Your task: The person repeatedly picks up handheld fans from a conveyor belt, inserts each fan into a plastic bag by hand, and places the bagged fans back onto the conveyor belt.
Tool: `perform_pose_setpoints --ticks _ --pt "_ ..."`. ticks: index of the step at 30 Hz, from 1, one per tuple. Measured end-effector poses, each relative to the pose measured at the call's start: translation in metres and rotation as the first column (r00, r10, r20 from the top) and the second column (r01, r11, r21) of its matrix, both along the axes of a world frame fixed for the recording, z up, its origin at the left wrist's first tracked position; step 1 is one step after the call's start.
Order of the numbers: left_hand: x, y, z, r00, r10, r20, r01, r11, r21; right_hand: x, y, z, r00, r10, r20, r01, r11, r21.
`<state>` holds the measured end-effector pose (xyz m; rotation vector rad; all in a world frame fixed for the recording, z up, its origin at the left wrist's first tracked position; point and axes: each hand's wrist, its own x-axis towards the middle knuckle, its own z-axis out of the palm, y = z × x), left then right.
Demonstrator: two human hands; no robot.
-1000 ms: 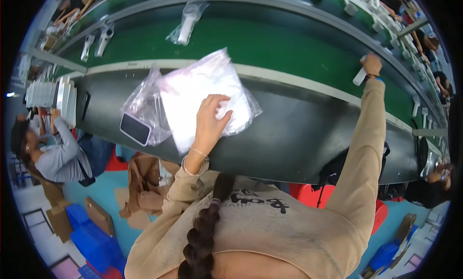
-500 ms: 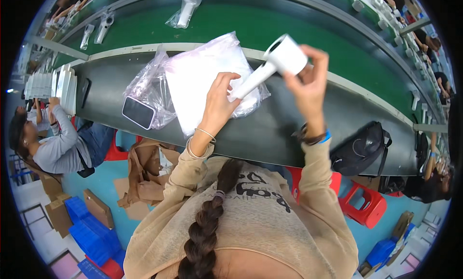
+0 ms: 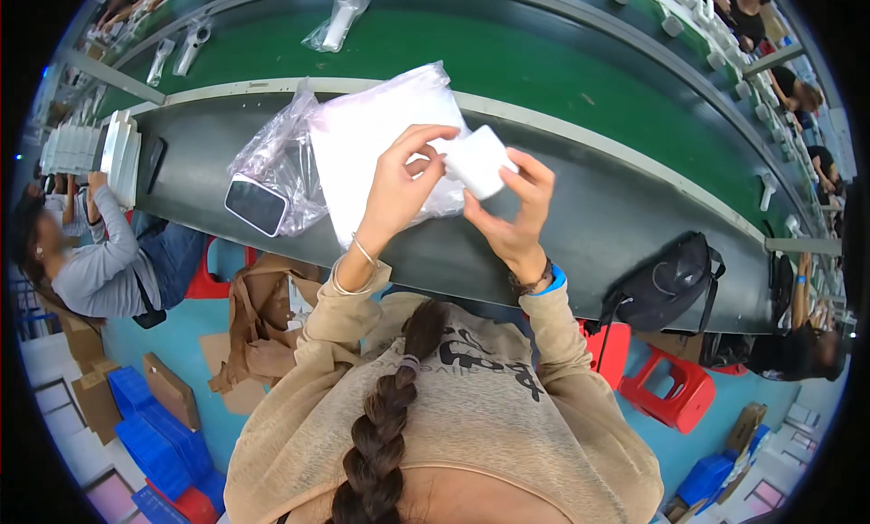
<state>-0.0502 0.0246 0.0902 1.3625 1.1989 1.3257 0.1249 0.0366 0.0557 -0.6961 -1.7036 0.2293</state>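
Note:
A white hair-dryer-shaped device (image 3: 478, 163) is held up over the near worktable, its drum-like head facing me. My right hand (image 3: 518, 202) grips the head's right side between thumb and fingers. At its left edge, my left hand (image 3: 405, 175) is closed, with thumb and fingertips against the device. The handle is mostly hidden from this angle. Beneath my left hand lies a stack of white and pinkish plastic bags (image 3: 362, 130). Crumpled clear plastic (image 3: 290, 152) sits left of the stack, with a phone (image 3: 256, 205) at its lower edge.
Beyond the black worktable (image 3: 589, 216) runs a green conveyor belt (image 3: 535, 80). It carries a bagged white device (image 3: 342, 21) and other white devices. A black backpack (image 3: 669, 284) rests at right, above a red stool (image 3: 669, 388). A person (image 3: 109, 261) sits at left.
Both hands have turned the device and brought it lower and nearer; its dark opening and long handle no longer show. My right hand has moved down and left.

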Motion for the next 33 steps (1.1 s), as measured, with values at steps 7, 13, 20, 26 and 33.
perform_pose_setpoints --ticks 7,13,20,26,33 --pt "-0.013 0.002 0.037 0.999 0.004 -0.037 -0.001 0.996 0.094 -0.004 0.019 0.054 0.907 0.169 0.387 -0.123 0.982 -0.14" --pt "-0.019 0.013 0.034 0.964 0.03 -0.263 0.006 0.991 0.134 -0.004 0.038 0.067 0.836 0.262 0.483 -0.132 0.949 -0.286" --pt "-0.028 0.035 0.004 0.733 0.117 -0.67 0.04 0.976 0.214 0.021 0.089 0.063 0.544 0.637 0.546 -0.334 0.761 -0.555" --pt "-0.033 0.053 0.001 0.964 -0.089 -0.249 0.099 0.995 0.025 0.036 0.111 0.06 0.768 0.641 0.005 -0.466 0.564 -0.682" --pt "-0.023 0.024 -0.03 0.973 0.001 -0.232 0.007 0.999 0.035 0.051 0.201 0.075 0.957 -0.062 0.284 0.17 0.911 -0.376"
